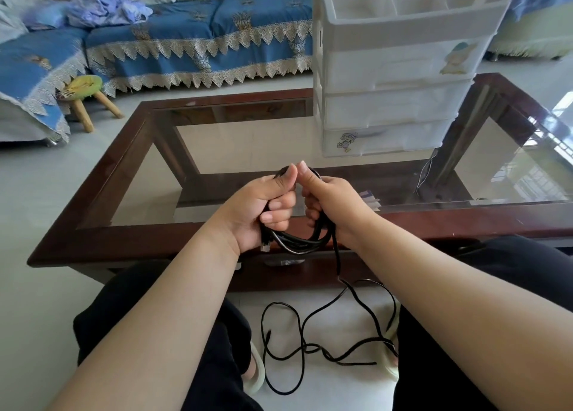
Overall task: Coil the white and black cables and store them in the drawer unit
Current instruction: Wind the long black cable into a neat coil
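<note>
Both hands are closed on the black cable (297, 245) above the near edge of the coffee table (130, 234). The left hand (263, 203) grips one side of the coiled loops, the right hand (328, 204) the other, thumbs touching on top. The loops hang below the fists. A loose length drops from the right hand to the floor between the knees. The drawer unit (393, 69) stands on the table beyond, well apart.

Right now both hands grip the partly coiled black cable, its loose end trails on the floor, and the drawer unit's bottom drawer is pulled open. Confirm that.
Wrong on one count. In the head view the drawer unit has every drawer shut. The rest holds: left hand and right hand grip the black cable, slack on the floor.
</note>
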Demonstrator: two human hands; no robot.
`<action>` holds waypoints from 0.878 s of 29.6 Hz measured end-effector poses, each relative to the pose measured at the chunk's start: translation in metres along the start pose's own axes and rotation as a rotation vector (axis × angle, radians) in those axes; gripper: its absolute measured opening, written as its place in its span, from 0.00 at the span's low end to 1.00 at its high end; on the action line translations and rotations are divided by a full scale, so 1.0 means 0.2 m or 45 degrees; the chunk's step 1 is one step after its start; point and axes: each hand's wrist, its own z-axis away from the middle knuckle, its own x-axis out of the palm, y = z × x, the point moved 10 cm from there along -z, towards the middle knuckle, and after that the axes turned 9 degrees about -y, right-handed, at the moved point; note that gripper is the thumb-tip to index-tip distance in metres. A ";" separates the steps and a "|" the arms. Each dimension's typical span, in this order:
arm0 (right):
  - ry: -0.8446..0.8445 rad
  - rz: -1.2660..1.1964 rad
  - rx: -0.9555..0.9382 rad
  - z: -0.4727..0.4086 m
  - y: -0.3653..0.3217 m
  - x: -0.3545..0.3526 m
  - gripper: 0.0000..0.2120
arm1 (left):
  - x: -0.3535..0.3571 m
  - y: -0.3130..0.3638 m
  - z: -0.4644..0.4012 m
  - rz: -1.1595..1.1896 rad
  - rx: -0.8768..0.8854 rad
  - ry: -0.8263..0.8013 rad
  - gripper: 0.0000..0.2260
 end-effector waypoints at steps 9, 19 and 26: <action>0.034 0.023 -0.157 0.01 -0.02 0.01 0.26 | 0.03 -0.03 0.01 0.153 -0.059 -0.026 0.20; -0.021 0.427 -0.134 0.03 -0.21 -0.04 0.25 | 0.09 -0.10 0.02 0.139 -0.219 -0.093 0.23; 0.025 0.390 -0.254 0.02 -0.26 -0.04 0.24 | 0.10 -0.07 0.00 0.153 -0.122 -0.042 0.25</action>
